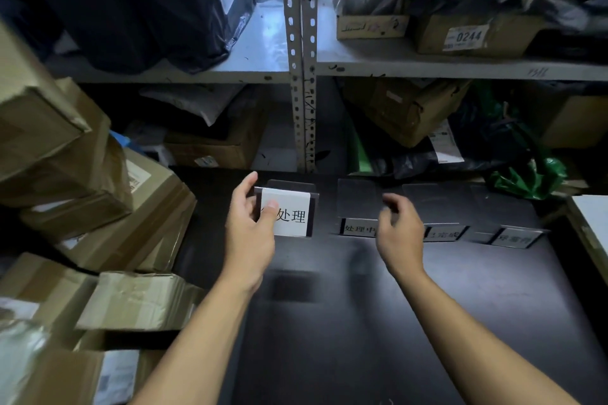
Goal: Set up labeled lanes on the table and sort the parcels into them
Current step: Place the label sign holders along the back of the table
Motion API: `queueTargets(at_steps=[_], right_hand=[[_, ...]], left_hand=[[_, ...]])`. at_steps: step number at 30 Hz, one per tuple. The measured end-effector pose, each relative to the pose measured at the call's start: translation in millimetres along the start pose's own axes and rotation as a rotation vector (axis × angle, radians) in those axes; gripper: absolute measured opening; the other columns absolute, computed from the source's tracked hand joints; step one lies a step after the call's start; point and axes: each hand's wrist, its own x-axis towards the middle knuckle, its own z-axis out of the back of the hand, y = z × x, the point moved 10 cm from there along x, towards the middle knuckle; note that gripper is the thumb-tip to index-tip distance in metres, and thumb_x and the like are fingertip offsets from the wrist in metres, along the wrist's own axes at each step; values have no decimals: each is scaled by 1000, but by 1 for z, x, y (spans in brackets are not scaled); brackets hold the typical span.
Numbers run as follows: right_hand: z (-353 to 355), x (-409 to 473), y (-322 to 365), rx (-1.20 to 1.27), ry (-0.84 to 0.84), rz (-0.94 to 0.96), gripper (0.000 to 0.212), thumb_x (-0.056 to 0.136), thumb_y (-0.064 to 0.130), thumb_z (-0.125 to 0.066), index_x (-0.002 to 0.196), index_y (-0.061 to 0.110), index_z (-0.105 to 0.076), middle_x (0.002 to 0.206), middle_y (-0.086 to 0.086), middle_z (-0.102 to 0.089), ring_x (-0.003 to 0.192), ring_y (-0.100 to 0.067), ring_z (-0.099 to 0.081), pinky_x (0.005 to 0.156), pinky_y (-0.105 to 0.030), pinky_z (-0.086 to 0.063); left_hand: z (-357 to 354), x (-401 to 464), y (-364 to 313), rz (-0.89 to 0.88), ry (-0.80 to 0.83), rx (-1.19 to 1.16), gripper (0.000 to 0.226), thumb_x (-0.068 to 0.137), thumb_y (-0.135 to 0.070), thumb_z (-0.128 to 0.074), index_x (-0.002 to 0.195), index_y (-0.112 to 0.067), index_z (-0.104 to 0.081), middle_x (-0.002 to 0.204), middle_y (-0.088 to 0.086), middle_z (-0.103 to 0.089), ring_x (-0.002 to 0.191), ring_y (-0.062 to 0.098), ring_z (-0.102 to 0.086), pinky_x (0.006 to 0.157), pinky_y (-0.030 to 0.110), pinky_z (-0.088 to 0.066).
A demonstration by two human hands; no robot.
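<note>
My left hand grips a clear sign holder with a white label card, thumb on the card's front and fingers behind it, just above the dark table. Three more label holders stand in a row to the right along the table's back: one partly behind my right hand, one and one. My right hand hovers beside the second holder with loosely curled fingers and holds nothing. Cardboard parcels are piled at the left of the table.
A metal shelf rack stands behind the table, loaded with boxes, black bags and a box marked 0244. A green bag lies at the table's back right. A white-topped surface borders the right edge.
</note>
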Motion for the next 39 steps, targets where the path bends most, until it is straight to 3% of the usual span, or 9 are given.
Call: queueTargets(at_steps=[4, 7, 14, 20, 25, 28, 30, 35, 39], right_hand=[[-48, -31, 71, 232, 458, -5, 54, 88, 63, -44, 132, 34, -57, 126, 10, -65, 118, -7, -60, 97, -34, -49], [-71, -48, 93, 197, 595, 13, 51, 94, 58, -46, 134, 29, -58, 130, 14, -63, 121, -1, -55, 103, -34, -47], [-109, -51, 80, 79, 490, 17, 23, 100, 18, -53, 114, 16, -71, 103, 10, -72, 95, -3, -64, 74, -2, -40], [-138, -39, 57, -36, 434, -30, 25, 99, 17, -52, 117, 12, -70, 113, -4, -73, 108, -22, -65, 93, -30, -48], [-161, -34, 47, -95, 461, -46, 30, 100, 15, -48, 123, 11, -67, 116, -8, -72, 113, -29, -62, 95, -35, -48], [-172, -32, 40, -113, 456, -74, 34, 101, 15, -48, 131, 8, -62, 125, -10, -68, 122, -29, -57, 99, -29, -44], [-178, -30, 37, -115, 445, -79, 35, 101, 14, -48, 132, 7, -60, 126, -11, -67, 123, -30, -56, 98, -27, -41], [-183, -29, 30, -118, 402, -93, 24, 97, 8, -52, 115, -3, -64, 111, -20, -70, 108, -38, -60, 86, -30, -39], [-186, -32, 26, -146, 420, -89, 25, 98, 11, -53, 118, 1, -66, 113, -18, -71, 110, -38, -60, 85, -28, -38]], left_hand=[[0, 8, 8, 106, -15, -67, 32, 100, -4, -49, 115, -33, -53, 120, 4, -66, 100, 8, -65, 77, 22, -51], [2, 14, 8, 118, -13, -43, 33, 100, -3, -48, 110, -32, -57, 118, 3, -66, 103, 10, -64, 72, 18, -52], [25, 35, 31, 114, -74, 356, 37, 96, -4, -53, 130, -15, -64, 132, 6, -61, 112, 12, -61, 102, 32, -49], [21, 51, 79, 359, 107, 412, 52, 91, 8, -39, 139, -7, -54, 86, -19, -62, 67, -16, -57, 63, 6, -44], [13, 73, 102, 433, 266, 550, 63, 88, 5, -43, 149, -10, -41, 134, 2, -59, 121, 16, -54, 97, 20, -37], [14, 85, 112, 434, 288, 594, 47, 85, 7, -43, 125, -9, -60, 118, -7, -62, 107, 17, -61, 95, 26, -46], [17, 90, 118, 437, 272, 611, 48, 87, 6, -44, 132, -5, -54, 112, -8, -54, 101, 10, -50, 88, 20, -37], [15, 85, 140, 522, 335, 567, 68, 88, 7, -42, 153, -4, -25, 155, 12, -39, 141, 23, -38, 115, 29, -30], [20, 82, 145, 529, 326, 567, 67, 87, 7, -41, 152, -6, -30, 151, 12, -43, 138, 24, -41, 102, 21, -31]])
